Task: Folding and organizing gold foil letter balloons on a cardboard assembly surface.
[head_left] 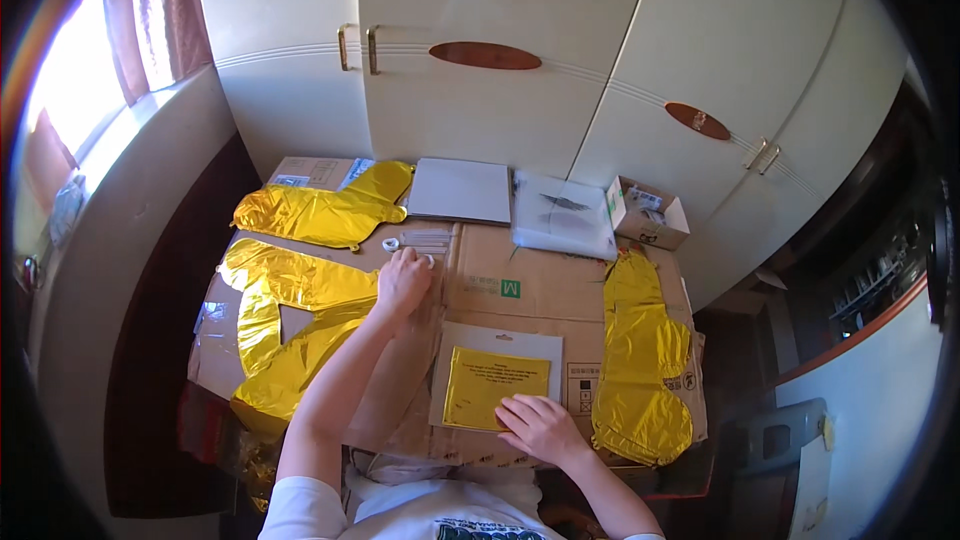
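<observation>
1. The flat packet (497, 387), a grey-white sleeve with a folded gold foil sheet showing through, lies on the cardboard work surface (520, 285) just in front of the person. Its flap looks shut, so by appearance this piece is not yet taken out.
2. The right hand (541, 427) rests palm down on the packet's lower right corner, fingers spread flat, pinning it rather than gripping it.
3. The left hand (403, 281) is stretched well away from the right, fingers curled over a small white item (428, 261) beside a clear strip bag (424, 238); whether it has actually closed on anything cannot be told.
4. Three gold foil balloon shapes already lie unfolded and flat: one at the far left (322, 210), a larger one under the left forearm (285, 325), one at the right edge (640, 365). None looks inflated, so unpacking seems well along and filling is judged still ahead.
5. Further back sit a grey board (461, 190), a clear plastic bag (563, 215) and a small open box (647, 213).
</observation>
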Tool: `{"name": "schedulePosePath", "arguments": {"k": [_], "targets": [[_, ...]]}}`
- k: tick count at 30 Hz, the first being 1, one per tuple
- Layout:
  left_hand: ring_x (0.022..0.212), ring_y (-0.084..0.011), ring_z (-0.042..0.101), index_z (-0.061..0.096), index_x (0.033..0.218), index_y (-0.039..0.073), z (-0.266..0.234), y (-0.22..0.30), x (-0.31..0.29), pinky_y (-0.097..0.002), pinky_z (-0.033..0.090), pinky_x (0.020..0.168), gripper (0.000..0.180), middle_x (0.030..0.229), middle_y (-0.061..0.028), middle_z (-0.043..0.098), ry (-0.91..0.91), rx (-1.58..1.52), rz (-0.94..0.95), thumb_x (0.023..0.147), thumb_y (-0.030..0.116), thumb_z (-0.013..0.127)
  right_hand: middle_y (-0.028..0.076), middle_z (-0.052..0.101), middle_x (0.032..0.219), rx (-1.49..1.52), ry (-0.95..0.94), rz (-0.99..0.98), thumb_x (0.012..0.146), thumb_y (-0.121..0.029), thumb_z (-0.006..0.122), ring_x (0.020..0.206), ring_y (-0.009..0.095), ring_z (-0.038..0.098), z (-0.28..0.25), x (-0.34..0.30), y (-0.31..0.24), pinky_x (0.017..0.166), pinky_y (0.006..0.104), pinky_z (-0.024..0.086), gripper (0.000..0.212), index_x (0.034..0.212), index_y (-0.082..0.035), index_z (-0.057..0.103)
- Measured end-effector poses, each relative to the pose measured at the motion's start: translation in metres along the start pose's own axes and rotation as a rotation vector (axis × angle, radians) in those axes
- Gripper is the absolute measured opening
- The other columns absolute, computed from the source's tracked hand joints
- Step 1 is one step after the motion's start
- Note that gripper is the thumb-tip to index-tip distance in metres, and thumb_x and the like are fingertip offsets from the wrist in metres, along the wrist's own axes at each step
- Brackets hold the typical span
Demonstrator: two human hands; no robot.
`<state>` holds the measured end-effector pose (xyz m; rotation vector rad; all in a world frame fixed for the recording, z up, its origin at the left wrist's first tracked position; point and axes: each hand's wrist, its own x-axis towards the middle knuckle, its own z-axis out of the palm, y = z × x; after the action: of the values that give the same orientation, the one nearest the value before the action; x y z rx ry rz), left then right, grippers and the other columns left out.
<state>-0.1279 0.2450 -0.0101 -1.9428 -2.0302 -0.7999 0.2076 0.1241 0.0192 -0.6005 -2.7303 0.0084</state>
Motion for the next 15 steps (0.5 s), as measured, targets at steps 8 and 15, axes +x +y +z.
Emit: {"name": "schedulePosePath", "arguments": {"k": [8,15], "targets": [[0.085,-0.0292,0.06,0.065,0.082,0.009,-0.047,0.038,-0.043,-0.041,0.051,0.07,0.01,0.082,-0.0101,0.057,-0.05,-0.204,0.052,0.083,0.018,0.062,0.005,0.068,0.102,-0.127,0.078,-0.129,0.079,-0.018,0.066,0.099,0.019,0.064,0.01,-0.011,0.0,0.074,0.0282,0.056,0.022,0.097,-0.006,0.069],[0.07,-0.0278,0.058,0.066,0.089,0.01,-0.128,0.086,-0.142,-0.0395,0.049,0.062,0.011,0.074,-0.0074,0.054,-0.211,-0.35,0.141,0.08,0.016,0.069,0.008,0.068,0.103,-0.134,0.062,-0.073,0.08,-0.012,0.062,0.097,0.019,0.066,0.008,-0.008,-0.009,0.072,0.0281,0.057,0.021,0.097,-0.002,0.068]]}}
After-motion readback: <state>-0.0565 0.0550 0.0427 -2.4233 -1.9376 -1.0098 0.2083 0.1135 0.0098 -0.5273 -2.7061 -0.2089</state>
